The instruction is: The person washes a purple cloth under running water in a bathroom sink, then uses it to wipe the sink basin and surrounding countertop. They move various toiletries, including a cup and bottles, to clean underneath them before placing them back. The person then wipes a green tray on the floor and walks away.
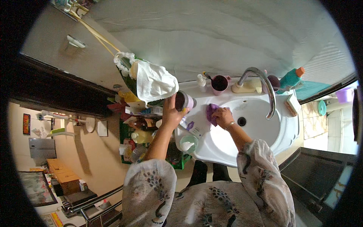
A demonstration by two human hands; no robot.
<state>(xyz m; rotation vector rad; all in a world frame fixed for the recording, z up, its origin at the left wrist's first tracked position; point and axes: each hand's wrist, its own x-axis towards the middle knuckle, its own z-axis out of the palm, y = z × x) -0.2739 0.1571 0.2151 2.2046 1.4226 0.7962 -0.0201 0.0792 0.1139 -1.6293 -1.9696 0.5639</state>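
At the left end of the white washbasin [261, 145], my left hand [173, 116] is closed round a pale cup [190, 101] with a dark inside, tipped to one side. My right hand [223, 117] presses a crumpled purple cloth [212, 114] onto the counter beside the bowl's left rim. Its fingers are bunched on the cloth. Between me and the pale cup lies a white tube [193, 128] with purple print. Nearer the front edge stands a small pale green cup [188, 144] with something white in it.
Behind the bowl rises a curved chrome tap [270, 96]. Along the back stand a pink mug [219, 85] with a brush, a white pump bottle [201, 81] and a teal bottle [290, 80]. A white towel [155, 84] hangs above a crowded green rack [143, 138] at left.
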